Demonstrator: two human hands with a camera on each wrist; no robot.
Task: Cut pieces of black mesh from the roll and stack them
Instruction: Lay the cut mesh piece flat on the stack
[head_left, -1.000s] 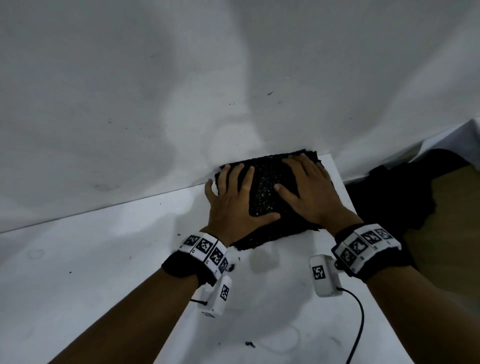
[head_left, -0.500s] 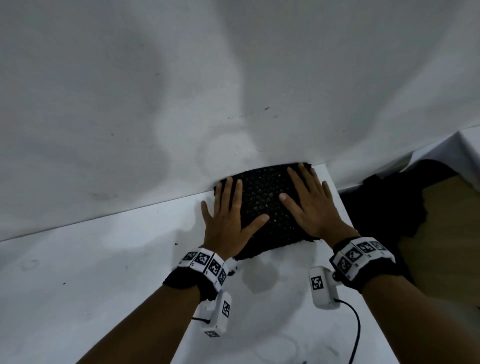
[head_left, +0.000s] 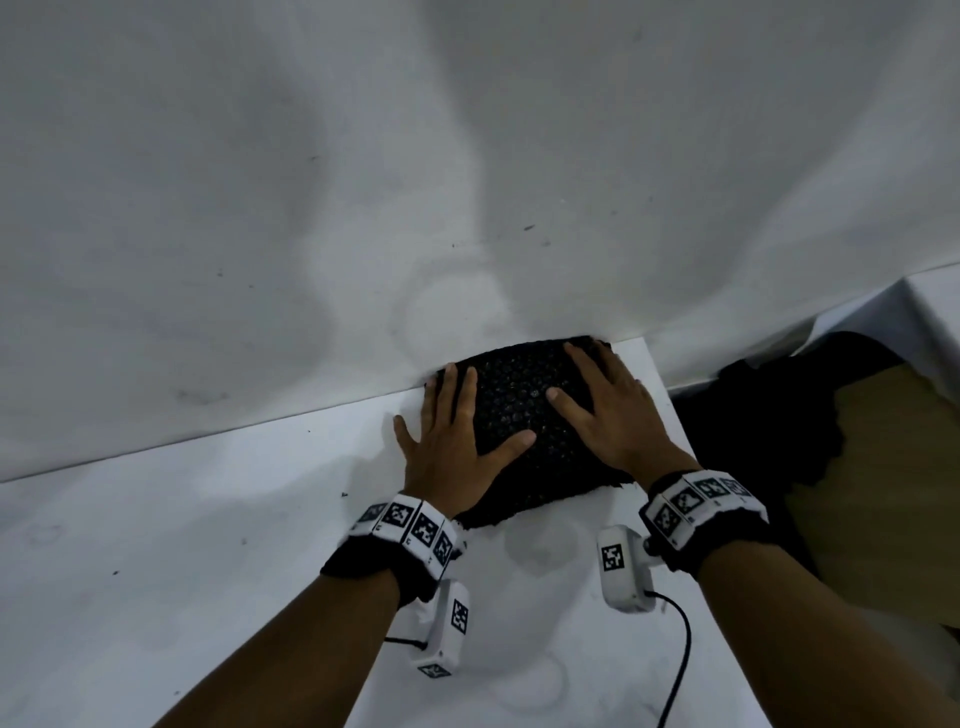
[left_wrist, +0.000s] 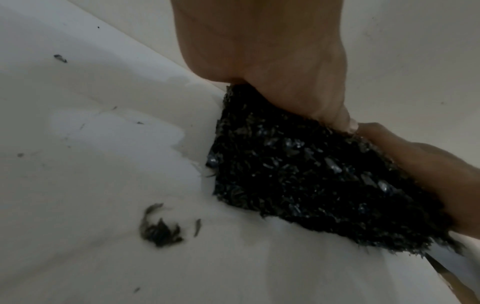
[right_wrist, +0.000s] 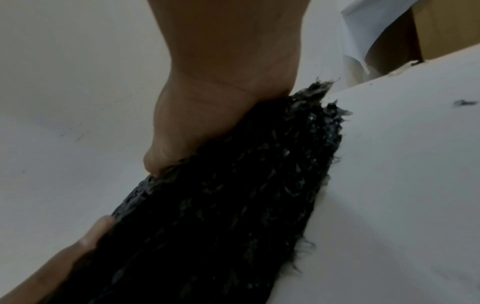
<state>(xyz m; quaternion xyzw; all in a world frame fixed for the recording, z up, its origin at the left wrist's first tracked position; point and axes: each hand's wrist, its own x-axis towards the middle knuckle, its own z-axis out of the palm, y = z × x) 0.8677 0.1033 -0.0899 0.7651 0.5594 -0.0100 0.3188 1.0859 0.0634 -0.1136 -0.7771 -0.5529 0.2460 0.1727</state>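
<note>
A stack of cut black mesh pieces (head_left: 519, 410) lies on the white table against the wall, near the table's right end. My left hand (head_left: 452, 447) presses flat on the stack's left part, fingers straight and spread, little finger on the table. My right hand (head_left: 608, 410) lies flat on the stack's right part. In the left wrist view the palm (left_wrist: 272, 61) bears on the frayed mesh stack (left_wrist: 311, 174). From the right wrist, the palm (right_wrist: 221, 82) presses down on the mesh stack (right_wrist: 233, 205). No roll or cutting tool shows.
The white wall (head_left: 363, 182) rises right behind the stack. The table's right edge (head_left: 691, 457) runs close beside my right hand, with dark material (head_left: 753, 415) and a brown surface (head_left: 883, 493) beyond it. Small mesh scraps (left_wrist: 161, 230) lie on the table at the left.
Both hands stay flat on the stack. The left hand has slid a little leftward, its little finger now on the table. The view has tilted slightly.
</note>
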